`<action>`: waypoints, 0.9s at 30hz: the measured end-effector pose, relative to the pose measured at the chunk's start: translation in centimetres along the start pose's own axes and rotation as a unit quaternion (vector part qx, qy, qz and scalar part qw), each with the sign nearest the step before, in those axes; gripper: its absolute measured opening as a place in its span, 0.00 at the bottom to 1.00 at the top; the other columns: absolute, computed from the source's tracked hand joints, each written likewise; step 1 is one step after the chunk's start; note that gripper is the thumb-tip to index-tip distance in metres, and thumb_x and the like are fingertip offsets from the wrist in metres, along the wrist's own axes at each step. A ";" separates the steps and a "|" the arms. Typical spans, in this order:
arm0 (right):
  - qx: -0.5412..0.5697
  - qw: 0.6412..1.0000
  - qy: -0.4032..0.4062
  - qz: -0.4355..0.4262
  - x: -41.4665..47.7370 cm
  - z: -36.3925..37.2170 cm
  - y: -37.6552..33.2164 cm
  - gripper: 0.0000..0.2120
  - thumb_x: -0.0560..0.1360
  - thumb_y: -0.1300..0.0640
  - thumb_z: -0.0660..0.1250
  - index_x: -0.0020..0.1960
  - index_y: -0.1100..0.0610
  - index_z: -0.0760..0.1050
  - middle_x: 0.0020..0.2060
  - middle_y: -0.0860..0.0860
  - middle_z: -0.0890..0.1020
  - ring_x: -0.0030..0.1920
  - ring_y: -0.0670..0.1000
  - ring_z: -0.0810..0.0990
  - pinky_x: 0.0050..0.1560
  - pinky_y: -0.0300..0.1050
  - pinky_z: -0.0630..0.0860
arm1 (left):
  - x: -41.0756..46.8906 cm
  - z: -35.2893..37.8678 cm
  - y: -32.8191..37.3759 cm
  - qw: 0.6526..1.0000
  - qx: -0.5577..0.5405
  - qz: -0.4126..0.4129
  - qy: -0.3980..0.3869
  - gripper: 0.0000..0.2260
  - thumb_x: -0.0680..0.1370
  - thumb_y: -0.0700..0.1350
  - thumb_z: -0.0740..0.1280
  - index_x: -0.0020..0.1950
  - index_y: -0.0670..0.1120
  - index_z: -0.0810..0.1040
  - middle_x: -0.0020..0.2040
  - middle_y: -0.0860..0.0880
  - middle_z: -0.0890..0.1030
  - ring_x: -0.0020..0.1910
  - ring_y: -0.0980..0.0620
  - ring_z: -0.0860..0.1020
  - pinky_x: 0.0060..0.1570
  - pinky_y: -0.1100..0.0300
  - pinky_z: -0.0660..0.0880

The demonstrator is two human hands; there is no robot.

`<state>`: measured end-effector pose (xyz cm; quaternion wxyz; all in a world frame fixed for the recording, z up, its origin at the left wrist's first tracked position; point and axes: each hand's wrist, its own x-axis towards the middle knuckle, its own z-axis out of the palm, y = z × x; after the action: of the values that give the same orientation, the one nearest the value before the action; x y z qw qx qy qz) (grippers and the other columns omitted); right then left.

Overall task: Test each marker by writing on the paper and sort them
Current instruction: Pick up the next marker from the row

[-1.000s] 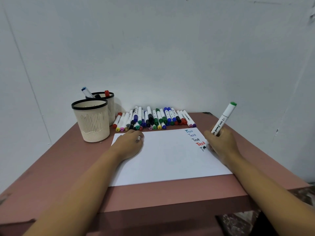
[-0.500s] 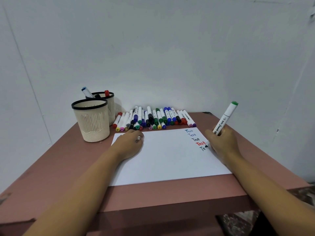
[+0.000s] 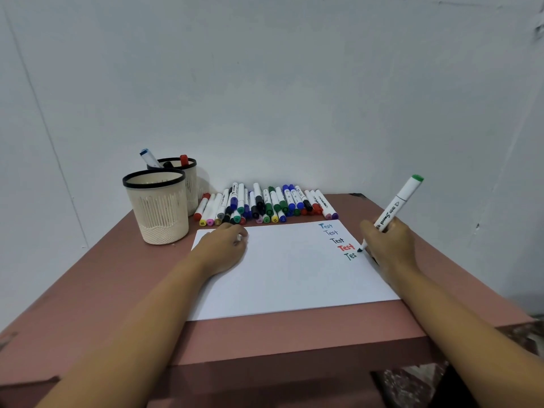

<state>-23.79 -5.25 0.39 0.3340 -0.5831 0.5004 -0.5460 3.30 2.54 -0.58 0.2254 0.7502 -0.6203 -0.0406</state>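
A white sheet of paper point(image 3: 288, 275) lies on the pink table point(image 3: 97, 293). My right hand point(image 3: 388, 245) grips a white marker with a green end point(image 3: 397, 204), its tip touching the paper's right side beside green letters "Tes". Above them stand several earlier "Test" words in blue, black and red. My left hand point(image 3: 223, 248) rests curled on the paper's far left corner, with something small and white between its fingers. A row of several markers point(image 3: 265, 206) lies along the paper's far edge.
Two cream mesh cups with black rims stand at the far left: the nearer cup point(image 3: 159, 206) shows nothing inside, the farther cup point(image 3: 185, 184) holds three markers. White walls close off the back and the right.
The green word has grown from "T" to "Tes". My right hand with the marker has shifted slightly right. My left hand has stayed put.
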 end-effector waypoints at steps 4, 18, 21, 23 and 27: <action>0.003 1.000 -0.010 0.017 -0.2 0.1 -0.2 0.10 0.66 0.54 0.65 0.35 0.57 0.65 0.30 0.54 0.72 0.32 0.53 0.72 0.38 0.50 0.73 | 0.0 0.0 0.0 1.000 0.000 -0.003 -0.002 0.11 0.80 0.46 0.58 0.61 0.49 0.74 0.63 0.49 0.72 0.60 0.49 0.73 0.62 0.55 0.68; 0.013 1.000 -0.015 0.012 0.0 0.2 0.1 0.14 0.71 0.60 0.64 0.33 0.55 0.59 0.28 0.51 0.67 0.29 0.51 0.67 0.35 0.46 0.68 | 0.0 -0.1 0.1 1.000 0.000 0.001 -0.004 0.12 0.81 0.46 0.58 0.62 0.48 0.74 0.63 0.48 0.72 0.59 0.49 0.73 0.61 0.56 0.68; -0.002 1.000 -0.006 -0.004 0.0 0.2 0.1 0.14 0.70 0.60 0.65 0.32 0.55 0.60 0.28 0.52 0.68 0.30 0.52 0.69 0.35 0.48 0.69 | -0.1 -0.2 0.1 1.000 0.003 0.001 -0.006 0.12 0.81 0.46 0.57 0.62 0.48 0.74 0.64 0.48 0.72 0.59 0.49 0.73 0.61 0.56 0.68; -0.017 1.000 0.005 -0.008 0.1 0.2 0.2 0.14 0.71 0.60 0.64 0.33 0.56 0.60 0.29 0.52 0.68 0.31 0.52 0.69 0.35 0.47 0.68 | -0.2 -0.3 0.2 1.000 0.002 0.000 -0.004 0.12 0.81 0.46 0.57 0.62 0.48 0.74 0.64 0.48 0.72 0.59 0.49 0.73 0.61 0.56 0.68; 0.039 0.999 0.001 0.028 0.4 -0.1 0.0 0.09 0.71 0.61 0.62 0.35 0.57 0.64 0.28 0.54 0.69 0.28 0.50 0.66 0.30 0.42 0.64 | -0.3 -0.3 0.4 1.000 0.000 -0.001 0.001 0.12 0.81 0.46 0.57 0.63 0.48 0.74 0.64 0.48 0.72 0.60 0.49 0.73 0.61 0.57 0.68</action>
<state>-23.96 -5.64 0.55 0.3710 -0.5549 0.4955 -0.5558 3.01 2.85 -0.20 0.2260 0.7506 -0.6196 -0.0399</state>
